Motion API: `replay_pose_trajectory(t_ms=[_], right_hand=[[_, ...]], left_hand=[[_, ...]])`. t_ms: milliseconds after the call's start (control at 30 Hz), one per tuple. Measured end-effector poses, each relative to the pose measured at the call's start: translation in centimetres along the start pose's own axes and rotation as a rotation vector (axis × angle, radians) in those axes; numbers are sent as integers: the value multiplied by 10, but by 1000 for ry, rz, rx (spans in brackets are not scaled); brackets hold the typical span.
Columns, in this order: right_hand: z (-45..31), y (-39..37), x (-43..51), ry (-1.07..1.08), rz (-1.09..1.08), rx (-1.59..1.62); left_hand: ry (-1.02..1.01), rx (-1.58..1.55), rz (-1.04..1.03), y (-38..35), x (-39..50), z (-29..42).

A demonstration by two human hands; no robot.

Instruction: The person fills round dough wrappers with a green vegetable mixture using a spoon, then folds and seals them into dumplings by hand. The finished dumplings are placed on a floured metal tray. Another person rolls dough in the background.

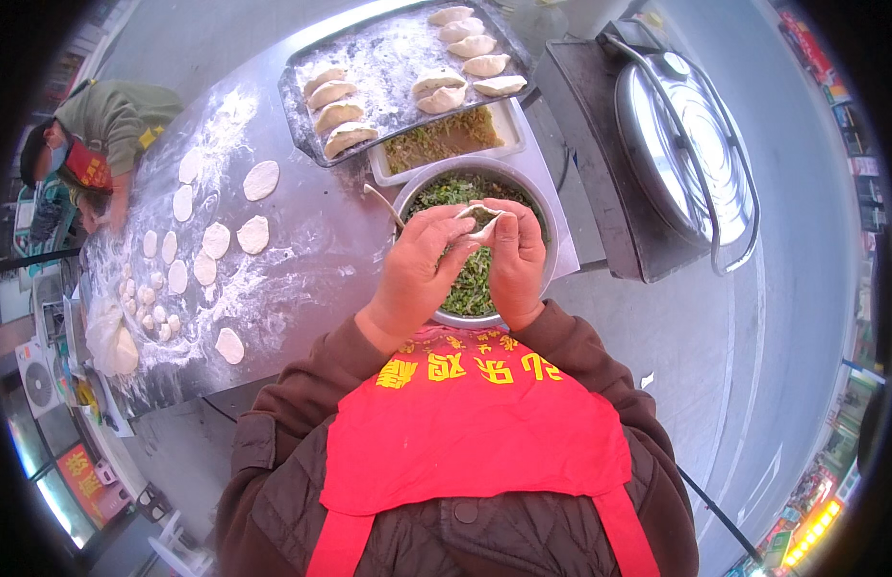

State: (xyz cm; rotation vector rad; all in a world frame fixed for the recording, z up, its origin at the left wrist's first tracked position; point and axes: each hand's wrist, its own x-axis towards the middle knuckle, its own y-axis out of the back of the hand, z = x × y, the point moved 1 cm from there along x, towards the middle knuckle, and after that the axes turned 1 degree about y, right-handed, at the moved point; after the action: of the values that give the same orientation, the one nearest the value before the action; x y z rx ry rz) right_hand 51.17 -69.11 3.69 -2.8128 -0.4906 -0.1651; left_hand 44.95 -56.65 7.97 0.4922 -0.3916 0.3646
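Note:
Between my two hands is a dough wrapper (482,232), folded partway around green filling, with its upper side gaping. My left hand (424,263) pinches it from the left, thumb and fingers at its edge. From the right, my right hand (516,256) grips the other end. Both hands are over a round metal basin (552,249) of chopped green filling (469,285). A thin pale stick or handle (382,202) leans out over the basin's left rim. Behind the basin, a floured black tray (388,54) carries rows of folded dumplings (440,99).
A shallow white tray (514,137) of brownish filling sits partly under the black tray. Flattened dough rounds (253,235) and small dough pieces (146,296) lie on the floured table (301,288). Another person (107,144) leans over the far left side. A lidded round cooker (684,151) stands right.

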Motion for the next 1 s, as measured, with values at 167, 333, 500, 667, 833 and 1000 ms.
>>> replay_pose_trajectory(t_ms=[167,333,500,667,833,1000], right_hand=[[-2,-2,-2,-33,-19,40],[-2,-4,-1,-211,-46,257],[1,-8,-4,-131,-111,99],[2,-7,-7,-28,-94,-109],[-2,-5,-10,174,-17,-369],[2,9,-32,30,173,-453]], left_hand=[[-22,13,-24,1,-1,-4],[269,-188,-9,-2,-4,-5],[424,-264,-259,-1,-2,-10],[318,-117,-257,-1,0,-8],[274,-123,-203,-12,-1,-4],[250,-200,-261,-48,-9,-16]])
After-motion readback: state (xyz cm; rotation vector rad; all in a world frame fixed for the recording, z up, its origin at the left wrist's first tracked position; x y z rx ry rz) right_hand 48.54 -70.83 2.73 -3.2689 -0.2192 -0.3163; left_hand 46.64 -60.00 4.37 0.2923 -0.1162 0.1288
